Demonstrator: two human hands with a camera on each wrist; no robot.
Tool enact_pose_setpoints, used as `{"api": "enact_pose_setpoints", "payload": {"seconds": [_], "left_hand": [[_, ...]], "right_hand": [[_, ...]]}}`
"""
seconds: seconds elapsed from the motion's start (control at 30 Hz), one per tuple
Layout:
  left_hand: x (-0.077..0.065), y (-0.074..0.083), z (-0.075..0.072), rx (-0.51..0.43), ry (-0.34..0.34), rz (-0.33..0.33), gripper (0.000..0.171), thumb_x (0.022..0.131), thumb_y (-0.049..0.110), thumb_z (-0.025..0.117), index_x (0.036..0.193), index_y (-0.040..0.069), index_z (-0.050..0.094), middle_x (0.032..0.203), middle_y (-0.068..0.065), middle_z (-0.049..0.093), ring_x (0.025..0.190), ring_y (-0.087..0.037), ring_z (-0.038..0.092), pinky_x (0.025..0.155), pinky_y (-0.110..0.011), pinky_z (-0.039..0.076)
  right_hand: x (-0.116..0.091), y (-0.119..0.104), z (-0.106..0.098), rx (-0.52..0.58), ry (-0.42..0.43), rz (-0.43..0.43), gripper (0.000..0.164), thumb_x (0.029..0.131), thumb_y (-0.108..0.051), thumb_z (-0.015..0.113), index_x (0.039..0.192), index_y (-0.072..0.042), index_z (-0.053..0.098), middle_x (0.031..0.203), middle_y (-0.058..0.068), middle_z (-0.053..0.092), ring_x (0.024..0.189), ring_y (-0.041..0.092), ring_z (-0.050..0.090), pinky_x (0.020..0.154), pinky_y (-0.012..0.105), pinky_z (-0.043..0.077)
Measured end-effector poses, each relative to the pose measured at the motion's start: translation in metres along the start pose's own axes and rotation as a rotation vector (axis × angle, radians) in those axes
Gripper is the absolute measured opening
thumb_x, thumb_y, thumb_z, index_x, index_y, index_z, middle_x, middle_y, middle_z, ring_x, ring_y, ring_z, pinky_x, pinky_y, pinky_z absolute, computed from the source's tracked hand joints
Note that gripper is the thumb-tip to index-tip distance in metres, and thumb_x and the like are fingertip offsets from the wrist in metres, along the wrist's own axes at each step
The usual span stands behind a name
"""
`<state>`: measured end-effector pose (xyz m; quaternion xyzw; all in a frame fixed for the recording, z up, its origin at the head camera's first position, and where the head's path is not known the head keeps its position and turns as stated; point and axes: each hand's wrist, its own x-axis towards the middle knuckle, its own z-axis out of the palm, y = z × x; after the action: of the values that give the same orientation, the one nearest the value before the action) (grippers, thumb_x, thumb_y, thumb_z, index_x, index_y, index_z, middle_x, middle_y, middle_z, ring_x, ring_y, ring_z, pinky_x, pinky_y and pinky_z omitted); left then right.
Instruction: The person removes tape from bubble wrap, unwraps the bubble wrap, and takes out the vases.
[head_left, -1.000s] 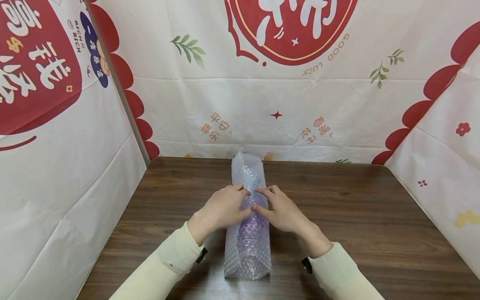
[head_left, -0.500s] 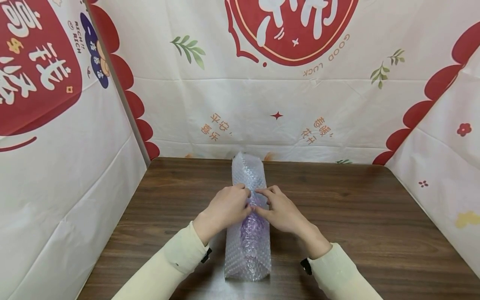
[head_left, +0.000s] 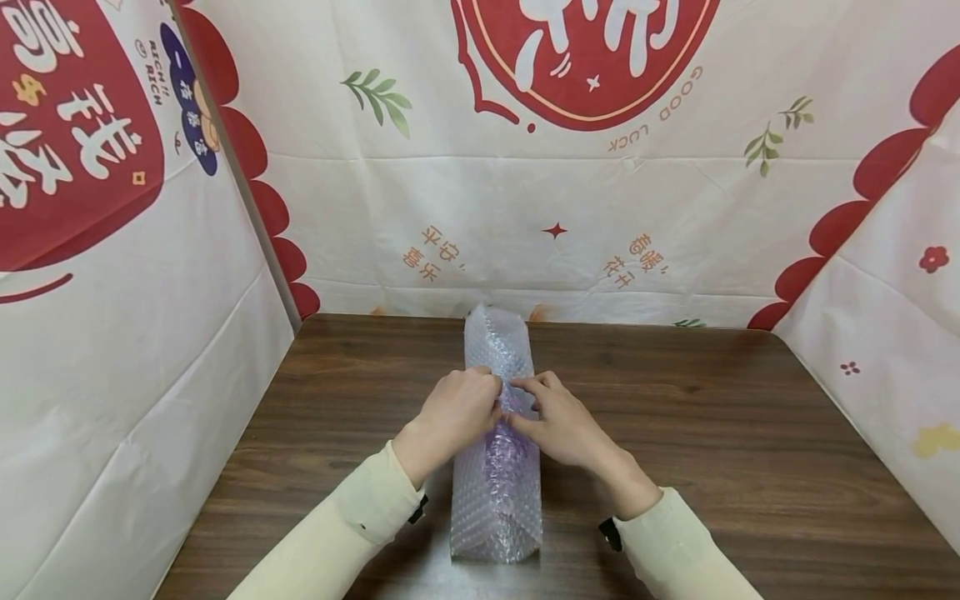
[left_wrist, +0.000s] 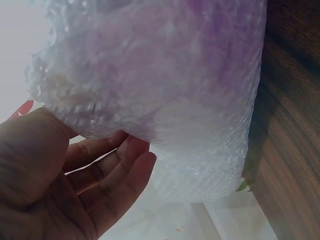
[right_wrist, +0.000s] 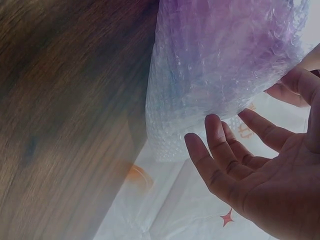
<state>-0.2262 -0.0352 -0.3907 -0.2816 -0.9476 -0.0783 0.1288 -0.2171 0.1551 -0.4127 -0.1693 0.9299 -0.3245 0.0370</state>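
A long bundle of clear bubble wrap (head_left: 497,500) lies lengthwise away from me on the table, with something purple showing through its middle. My left hand (head_left: 453,410) pinches the wrap at the top of the bundle, its fingers curled. Seen from the left wrist, the fingers of that left hand (left_wrist: 107,175) are bent at the edge of the bubble wrap (left_wrist: 175,75). My right hand (head_left: 567,423) rests its fingertips on the bundle's upper right side. In the right wrist view its fingers (right_wrist: 205,160) are spread and only lightly bent. The wrapped thing's shape is hidden.
The dark wood table (head_left: 712,433) stretches out on both sides of the bundle. White printed cloth (head_left: 525,200) hangs along the back edge, and more cloth (head_left: 135,375) closes off the left side. The bundle's far end reaches the table's back edge.
My left hand has shifted slightly to the right and its fingers have curled in at the top of the wrap. The right hand stays nearly in place.
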Motion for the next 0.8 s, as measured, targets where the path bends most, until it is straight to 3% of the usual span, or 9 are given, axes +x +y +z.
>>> {"api": "enact_pose_setpoints", "payload": {"seconds": [0.43,0.8], "left_hand": [[0.0022,-0.0003,0.0050,0.069,0.073,0.035,0.017,0.087,0.007,0.075,0.071,0.011,0.073,0.063,0.002,0.059,0.050,-0.004,0.033,0.040,-0.019,0.040],[0.0036,-0.0014,0.0058,0.166,0.107,0.107,0.014,0.083,0.007,0.079,0.071,0.013,0.076,0.066,-0.001,0.068,0.052,-0.004,0.043,0.046,-0.024,0.050]], "right_hand": [[0.0042,0.0015,0.0065,-0.005,0.041,0.002,0.052,0.097,-0.036,0.071,0.143,-0.014,0.060,0.130,0.011,0.057,0.109,0.030,0.063,0.077,0.036,0.053],[0.0059,0.0026,0.0065,0.057,0.021,0.024,0.053,0.096,-0.036,0.073,0.143,-0.014,0.060,0.128,0.012,0.057,0.111,0.033,0.061,0.076,0.034,0.054]]}}
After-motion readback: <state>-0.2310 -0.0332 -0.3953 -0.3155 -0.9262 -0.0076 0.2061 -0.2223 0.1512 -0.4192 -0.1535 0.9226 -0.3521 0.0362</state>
